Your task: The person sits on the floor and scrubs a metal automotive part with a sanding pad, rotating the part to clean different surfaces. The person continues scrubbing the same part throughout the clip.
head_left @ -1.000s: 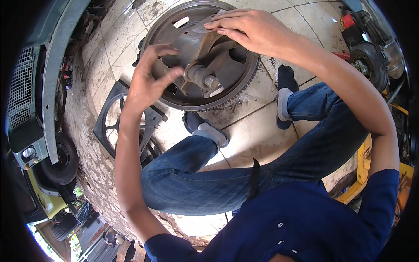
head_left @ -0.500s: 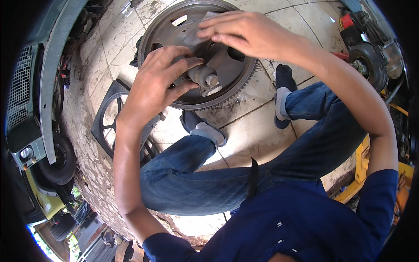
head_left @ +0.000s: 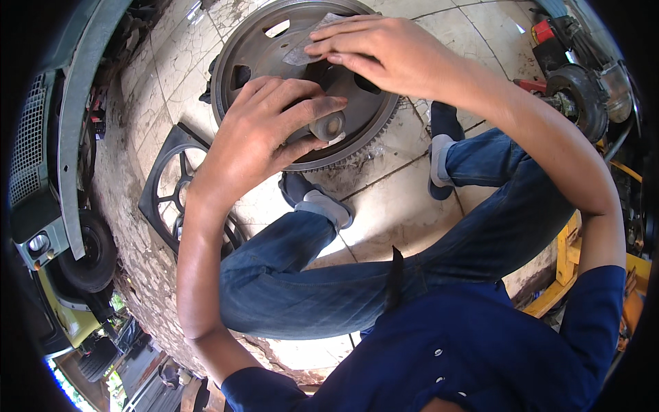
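A round metal flywheel with a toothed rim and several cut-outs lies on the tiles in front of my feet. Over its near left part, my left hand is closed around a dull metal shaft-like part. Its round end shows between thumb and forefinger; the palm hides the rest. My right hand reaches over the flywheel's far right side, fingers together and pressed on a thin grey sheet. Whether the sheet is cloth or abrasive paper, I cannot tell.
A black spoked frame lies left of the flywheel. Vehicle parts with a tyre line the left side. To the right are a machine with a black wheel and a yellow stand. My feet rest on cracked tiles.
The metal part has turned in my left hand, so its round end now shows. My right hand with the grey sheet has shifted slightly left.
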Available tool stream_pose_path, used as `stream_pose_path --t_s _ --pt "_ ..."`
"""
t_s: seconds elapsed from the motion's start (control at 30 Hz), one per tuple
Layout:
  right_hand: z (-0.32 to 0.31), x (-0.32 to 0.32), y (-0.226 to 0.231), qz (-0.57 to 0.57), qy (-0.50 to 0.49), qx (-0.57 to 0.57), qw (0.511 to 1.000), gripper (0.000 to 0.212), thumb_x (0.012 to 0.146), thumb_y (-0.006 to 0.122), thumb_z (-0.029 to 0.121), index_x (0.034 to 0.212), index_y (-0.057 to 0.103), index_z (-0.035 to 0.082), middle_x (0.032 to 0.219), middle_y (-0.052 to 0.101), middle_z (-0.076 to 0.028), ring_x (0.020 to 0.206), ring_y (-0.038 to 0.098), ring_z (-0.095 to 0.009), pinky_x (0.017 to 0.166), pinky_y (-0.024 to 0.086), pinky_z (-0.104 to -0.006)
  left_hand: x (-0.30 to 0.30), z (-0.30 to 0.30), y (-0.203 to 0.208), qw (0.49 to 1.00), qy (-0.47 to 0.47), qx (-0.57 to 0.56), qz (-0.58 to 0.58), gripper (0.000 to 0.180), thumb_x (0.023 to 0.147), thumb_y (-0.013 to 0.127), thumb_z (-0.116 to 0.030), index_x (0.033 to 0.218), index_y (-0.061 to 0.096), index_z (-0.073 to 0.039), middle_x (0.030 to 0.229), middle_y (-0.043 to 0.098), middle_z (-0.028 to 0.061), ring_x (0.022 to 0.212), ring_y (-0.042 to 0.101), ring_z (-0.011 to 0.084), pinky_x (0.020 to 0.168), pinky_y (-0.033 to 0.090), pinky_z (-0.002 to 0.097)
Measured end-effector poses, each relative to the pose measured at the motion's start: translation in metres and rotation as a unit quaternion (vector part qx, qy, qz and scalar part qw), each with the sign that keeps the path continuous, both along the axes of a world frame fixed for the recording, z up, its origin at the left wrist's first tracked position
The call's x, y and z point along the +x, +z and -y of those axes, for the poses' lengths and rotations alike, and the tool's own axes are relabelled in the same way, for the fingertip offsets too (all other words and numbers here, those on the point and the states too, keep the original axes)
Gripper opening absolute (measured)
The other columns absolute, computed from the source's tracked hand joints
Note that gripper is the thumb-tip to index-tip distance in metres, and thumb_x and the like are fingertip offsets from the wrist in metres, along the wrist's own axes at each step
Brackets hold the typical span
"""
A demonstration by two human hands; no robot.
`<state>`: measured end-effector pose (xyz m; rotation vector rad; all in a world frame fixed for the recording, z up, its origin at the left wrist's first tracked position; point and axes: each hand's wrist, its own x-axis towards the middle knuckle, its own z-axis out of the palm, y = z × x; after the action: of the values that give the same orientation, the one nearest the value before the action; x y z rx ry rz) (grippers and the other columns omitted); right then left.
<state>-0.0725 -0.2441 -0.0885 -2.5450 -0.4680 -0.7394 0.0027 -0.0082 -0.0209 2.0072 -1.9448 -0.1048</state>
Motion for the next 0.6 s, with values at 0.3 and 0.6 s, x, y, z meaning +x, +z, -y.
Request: stream_pose_path --t_s 0.3,0.6 --pt "0.0041 -0.0015 0.0039 -0.001 -0.005 -0.003 1.0 0.023 0.097 0.058 0.023 0.113 0.073 0.017 0.109 0.074 -0.006 0.098 0.07 -0.027 0.086 0.057 -0.04 0.0045 0.0006 0.0002 1.0 0.003 -0.004 -0.004 0.054 0.064 0.082 -0.014 0.116 0.071 -0.012 0.116 0.065 0.0046 0.109 0.061 0.0278 0.098 0.047 0.0454" --pt "0.0091 -0.0002 0.0079 -0.092 -0.021 0.023 0.995 0.024 0.097 0.059 0.021 0.115 0.072 0.014 0.116 0.072 -0.008 0.104 0.069 -0.028 0.09 0.056 -0.0388 0.0 0.002 -0.0015 1.0 -0.003 -0.011 0.015 0.053 0.065 0.082 -0.014 0.117 0.069 -0.012 0.116 0.063 0.0055 0.111 0.059 0.0284 0.101 0.045 0.046"
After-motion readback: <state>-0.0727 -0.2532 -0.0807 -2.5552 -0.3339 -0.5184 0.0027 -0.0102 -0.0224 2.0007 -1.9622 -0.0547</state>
